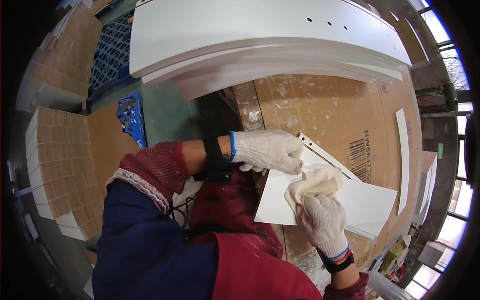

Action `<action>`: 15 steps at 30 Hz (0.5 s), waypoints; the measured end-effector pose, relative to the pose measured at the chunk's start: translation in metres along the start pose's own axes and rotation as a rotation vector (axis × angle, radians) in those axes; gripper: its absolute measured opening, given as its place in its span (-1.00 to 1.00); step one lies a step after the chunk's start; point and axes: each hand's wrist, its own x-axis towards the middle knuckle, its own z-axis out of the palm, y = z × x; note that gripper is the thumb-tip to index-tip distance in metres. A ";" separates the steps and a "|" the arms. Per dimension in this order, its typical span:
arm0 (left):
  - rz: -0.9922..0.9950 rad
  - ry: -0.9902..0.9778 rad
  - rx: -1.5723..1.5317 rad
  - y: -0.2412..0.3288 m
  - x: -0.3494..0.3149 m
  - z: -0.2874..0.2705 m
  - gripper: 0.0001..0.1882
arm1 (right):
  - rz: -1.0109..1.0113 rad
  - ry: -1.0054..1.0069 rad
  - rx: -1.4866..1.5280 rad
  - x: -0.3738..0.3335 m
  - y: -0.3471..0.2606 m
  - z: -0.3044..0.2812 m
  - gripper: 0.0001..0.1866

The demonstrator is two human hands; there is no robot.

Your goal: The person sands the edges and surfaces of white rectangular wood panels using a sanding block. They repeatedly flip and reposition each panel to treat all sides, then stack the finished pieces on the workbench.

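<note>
My left hand (270,151), in a white knitted glove with a blue cuff, grips the left far edge of a white panel (276,200). Some of its fingers are hidden behind the hand. A cream cloth (315,184) lies bunched on the panel. Closed on that cloth, my gloved right hand (324,220) presses it against the white surface, right of my left hand. A narrow white strip with dark holes (325,156) shows along the panel's far side. More white board sticks out under the panel's right end.
Brown cardboard (310,100) covers the worktable. Beyond it lies a stack of long white boards (240,25). A thin white strip (402,160) is at the right. Stacked panels (65,160), a blue plastic piece (131,119) and a blue pallet (111,47) stand left.
</note>
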 end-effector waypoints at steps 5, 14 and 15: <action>0.079 0.041 0.105 -0.012 0.011 0.005 -0.57 | -0.132 0.023 0.070 0.051 -0.038 0.001 -0.84; 0.000 0.110 -0.059 -0.002 -0.004 0.009 -0.67 | 0.383 0.343 0.632 -0.038 0.032 -0.009 -0.72; 0.033 0.130 -0.118 -0.004 -0.002 0.013 -0.70 | 0.741 0.651 1.072 -0.066 0.035 -0.012 -0.73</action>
